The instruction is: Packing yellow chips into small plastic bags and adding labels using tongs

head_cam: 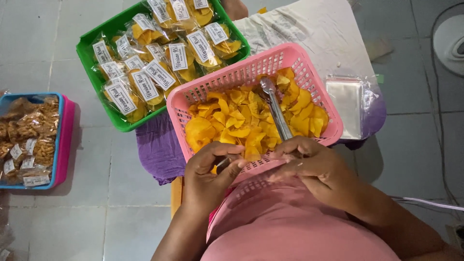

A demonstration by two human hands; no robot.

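Right hand [309, 162] fingers clamp the metal tongs [275, 110] lying over chips [227, 123] in the pink basket [309, 65]. Left hand [212, 169] fingers pinch a small dark object, identity unclear.

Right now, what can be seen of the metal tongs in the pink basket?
The metal tongs look like shiny steel, long and narrow, with a rounded scoop-like tip. They lie slanted on the loose yellow chips inside the pink basket, tip toward the far side, handle end toward the person. The handle end runs under the fingers of the right hand, which seems to rest on it at the basket's near rim. The arms look closed together.
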